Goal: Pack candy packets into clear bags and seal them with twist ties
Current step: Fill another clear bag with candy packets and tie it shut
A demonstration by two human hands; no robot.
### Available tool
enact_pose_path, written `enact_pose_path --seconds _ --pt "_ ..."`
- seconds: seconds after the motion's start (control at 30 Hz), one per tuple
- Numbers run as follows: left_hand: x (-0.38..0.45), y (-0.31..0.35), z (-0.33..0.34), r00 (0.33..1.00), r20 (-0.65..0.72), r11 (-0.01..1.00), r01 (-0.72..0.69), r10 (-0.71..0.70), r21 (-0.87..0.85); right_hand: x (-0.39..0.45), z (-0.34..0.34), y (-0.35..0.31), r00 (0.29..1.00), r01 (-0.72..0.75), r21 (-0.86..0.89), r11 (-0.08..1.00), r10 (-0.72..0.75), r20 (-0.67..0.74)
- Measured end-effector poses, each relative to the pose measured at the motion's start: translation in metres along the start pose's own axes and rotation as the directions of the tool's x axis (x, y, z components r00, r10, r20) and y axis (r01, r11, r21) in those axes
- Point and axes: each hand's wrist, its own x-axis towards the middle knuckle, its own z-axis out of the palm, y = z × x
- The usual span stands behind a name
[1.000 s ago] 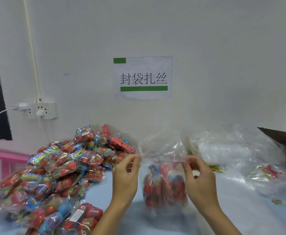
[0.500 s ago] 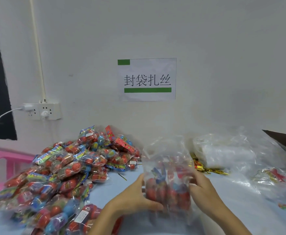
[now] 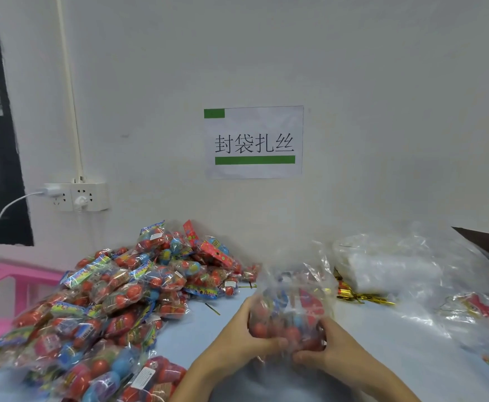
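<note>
— What are your hands doing in the head view?

— I am gripping the clear bag (image 3: 291, 311) of candy from both sides. My left hand (image 3: 244, 342) is curling round its left flank, thumb lying across the lower front, and my right hand (image 3: 329, 348) is wrapping the lower right corner, fingers bent into the plastic.

— And where is the bag sitting?

— It is standing upright on the pale blue table (image 3: 382, 343), just in front of me, its mouth hanging loose and unsealed above the red and blue sweets inside. It is blurred, so I cannot tell how the top is folding.

— What is lying around it?

— The pile of candy packets (image 3: 115, 300) is spreading over the table to my left, reaching back to the wall. The gold twist ties (image 3: 356, 294) are lying just right of the bag, apart from it. Behind them a stack of empty clear bags (image 3: 388, 268) is resting near the wall.

— Anything else?

— A paper sign (image 3: 253, 142) is hanging on the wall above, a power socket (image 3: 78, 195) is sitting to its left, and a pink rack (image 3: 11, 280) is showing at the far left edge.
</note>
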Motion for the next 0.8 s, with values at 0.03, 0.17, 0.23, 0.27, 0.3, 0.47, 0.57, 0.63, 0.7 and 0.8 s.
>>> enact_pose_path --seconds 0.03,0.17,0.23,0.27,0.3,0.47,0.57,0.63,0.7,0.8 --pt "0.000 0.001 0.000 1.000 -0.021 1.000 -0.011 0.010 -0.019 0.002 0.003 0.003 0.999 0.018 0.026 1.000 -0.017 -0.031" --pt "0.003 0.000 -0.002 0.992 -0.107 0.998 -0.055 0.059 0.040 0.005 0.005 0.008 0.995 0.062 0.123 0.990 -0.052 -0.082" --pt "0.004 -0.002 -0.002 0.990 -0.120 0.997 -0.070 0.075 0.044 0.005 0.004 0.010 0.993 0.085 0.123 0.989 -0.073 -0.094" --pt "0.004 -0.003 -0.002 0.990 -0.121 0.997 -0.075 0.079 0.032 0.004 0.004 0.010 0.991 0.098 0.128 0.987 -0.085 -0.102" --pt "0.005 -0.004 -0.001 0.989 -0.123 0.997 -0.076 0.078 0.019 0.004 0.005 0.010 0.989 0.113 0.133 0.985 -0.099 -0.109" --pt "0.005 -0.003 -0.005 0.986 -0.156 0.998 -0.045 0.052 0.046 0.005 0.008 0.013 0.978 0.143 0.148 0.979 -0.116 -0.172" --pt "0.004 -0.005 -0.011 0.998 -0.063 0.999 0.020 -0.017 0.047 0.009 0.008 0.018 0.973 0.118 0.159 0.980 -0.082 -0.216" --pt "0.003 -0.006 -0.013 0.998 -0.024 0.997 0.063 -0.062 0.048 0.010 0.008 0.019 0.972 0.114 0.169 0.979 -0.075 -0.221" --pt "0.002 -0.008 -0.013 0.997 -0.042 0.995 0.074 -0.072 0.068 0.010 0.009 0.019 0.974 0.122 0.171 0.978 -0.085 -0.210" --pt "0.002 -0.010 -0.012 0.997 -0.061 0.994 0.058 -0.052 0.093 0.009 0.009 0.017 0.974 0.145 0.148 0.978 -0.115 -0.194"
